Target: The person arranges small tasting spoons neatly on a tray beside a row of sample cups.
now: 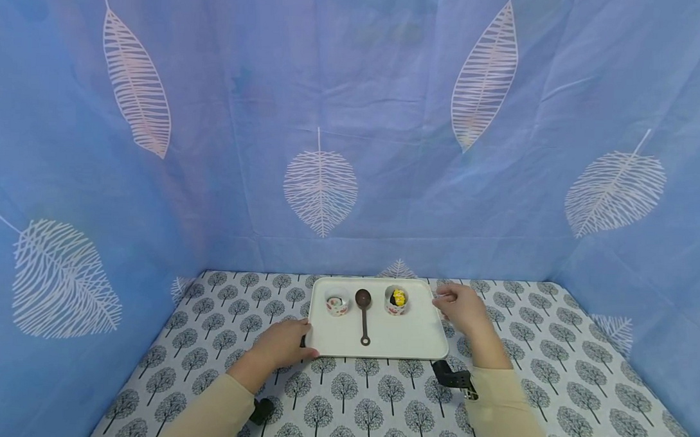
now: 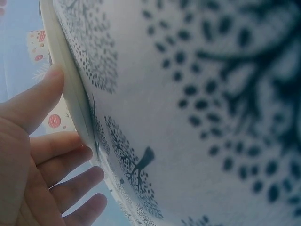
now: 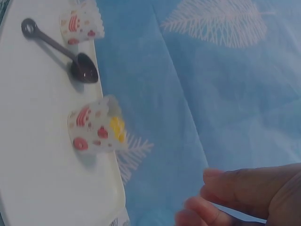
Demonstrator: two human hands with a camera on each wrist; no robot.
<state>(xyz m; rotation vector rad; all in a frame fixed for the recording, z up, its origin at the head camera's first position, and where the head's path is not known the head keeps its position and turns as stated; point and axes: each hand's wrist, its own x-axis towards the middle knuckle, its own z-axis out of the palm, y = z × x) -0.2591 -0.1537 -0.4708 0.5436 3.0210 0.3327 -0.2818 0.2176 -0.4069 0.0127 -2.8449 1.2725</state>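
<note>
My left hand (image 1: pixel 282 343) touches the left end of the white tray (image 1: pixel 406 341); in the left wrist view its thumb lies on the rim and the fingers spread loosely beside it. Just off the tray's right edge, my right hand (image 1: pixel 467 311) hovers with its fingers loosely bent and nothing in them. On the tray a brown spoon (image 1: pixel 363 300) lies between two patterned paper cups. The right cup (image 3: pixel 87 132) holds yellow (image 1: pixel 399 298) and dark pieces. Inside the left cup (image 1: pixel 337 309) something dark shows, too small to make out.
The tray rests near the back of a table covered by a tree-print cloth (image 1: pixel 368 415). Blue curtains (image 1: pixel 386 181) with white leaf prints stand behind and on both sides. Dark wrist-camera mounts (image 1: pixel 450 375) sit at both sleeves.
</note>
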